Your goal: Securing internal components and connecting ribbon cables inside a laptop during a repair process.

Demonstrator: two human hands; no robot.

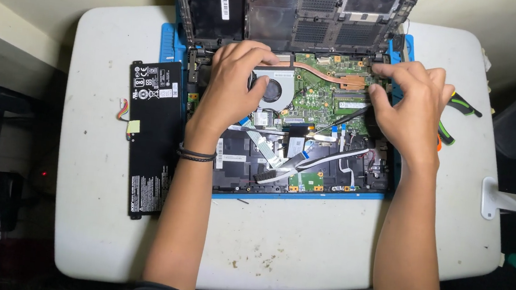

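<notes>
Laptop (299, 111) internals lay exposed on a blue mat (170, 42) at the far middle of the white table (299, 243), its bottom cover (296, 10) tipped up behind it. The left hand (232, 86) pressed on the chassis beside the round fan (272, 91), fingers curled down, grasping nothing that could be made out. The right hand (410, 103) rested over the right edge, fingertips bent onto the green board (316, 97); whether it pinched anything could not be told. A black battery (151, 138) lay flat just left of the mat. Green-handled pliers (460, 108) sat beyond the right hand.
</notes>
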